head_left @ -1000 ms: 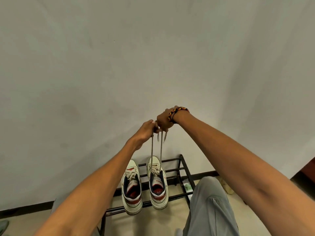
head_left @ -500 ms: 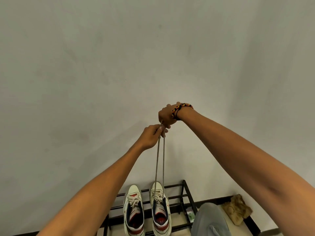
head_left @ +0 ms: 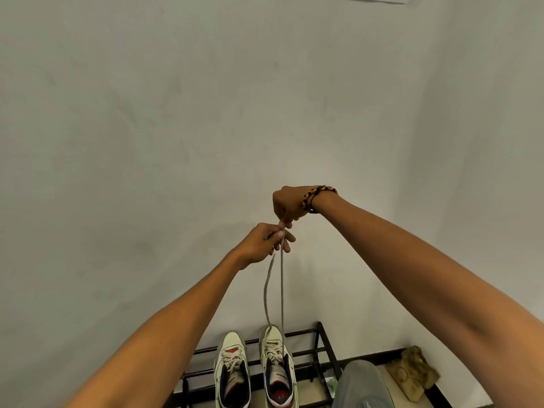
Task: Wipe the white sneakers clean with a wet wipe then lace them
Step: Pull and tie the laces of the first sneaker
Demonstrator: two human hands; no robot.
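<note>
Head view, both arms raised in front of a pale wall (head_left: 176,113). The right hand (head_left: 287,205), a beaded bracelet (head_left: 316,196) on its wrist, pinches the upper part of the lace (head_left: 282,278) with curled fingers; the left hand (head_left: 265,242), just below and touching it, grips the same lace between thumb and fingers. Two strands of the lace run down from the hands to the right sneaker (head_left: 277,367), one taut and straight, the other slack and curved. The left sneaker (head_left: 232,373), laced, stands just beside it; both white sneakers rest side by side on a black metal rack (head_left: 322,346) against the wall. A grey-trousered knee (head_left: 360,384) shows at lower right, and a crumpled tan cloth (head_left: 413,373) lies on the floor beside the rack
</note>
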